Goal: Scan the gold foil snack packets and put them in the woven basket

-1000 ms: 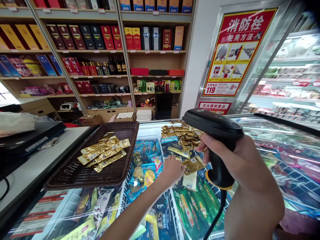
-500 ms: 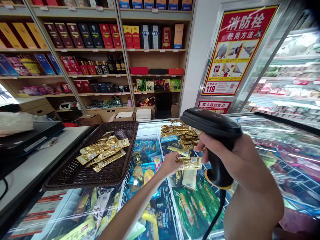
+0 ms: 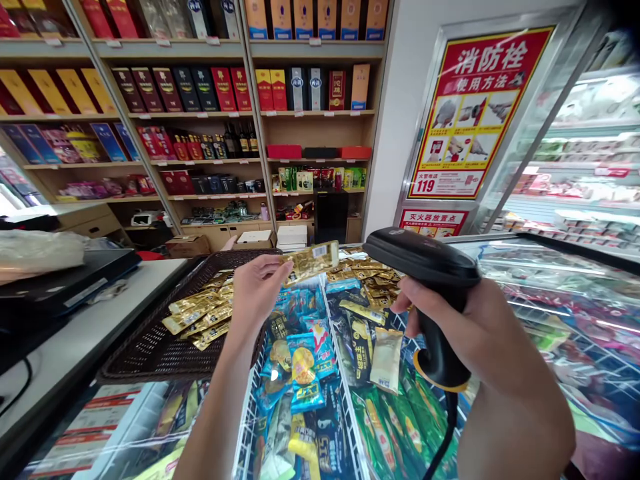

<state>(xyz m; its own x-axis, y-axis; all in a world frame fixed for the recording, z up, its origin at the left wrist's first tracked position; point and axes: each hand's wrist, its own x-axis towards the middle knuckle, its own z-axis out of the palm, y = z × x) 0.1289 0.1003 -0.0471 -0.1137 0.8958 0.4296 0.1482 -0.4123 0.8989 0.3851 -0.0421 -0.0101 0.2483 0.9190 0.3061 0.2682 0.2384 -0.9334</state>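
Observation:
My left hand [image 3: 257, 293] pinches one end of a gold foil packet [image 3: 313, 262], its barcode facing up, above the freezer and beside the basket's right edge. Wrapped around the handle of a black barcode scanner [image 3: 425, 257] is my right hand [image 3: 460, 320]; the scanner's head points left and a cable hangs down from its grip. Several like packets [image 3: 203, 310] lie in the brown woven basket [image 3: 145, 353] on the left. More gold packets [image 3: 380, 283] are heaped at the far side of the freezer, partly hidden behind the scanner.
White wire dividers [image 3: 343, 373] split the freezer, which holds blue bags [image 3: 305, 363] and green-wrapped packs [image 3: 385, 420]. A glass lid with a black frame [image 3: 580, 247] is at right. A white counter [image 3: 60, 340] runs along the left. Stocked shelves [image 3: 320, 117] stand behind.
My left hand has carried the gold packet leftward and up, from in front of the scanner to beside the basket. My right hand keeps the scanner in about the same place.

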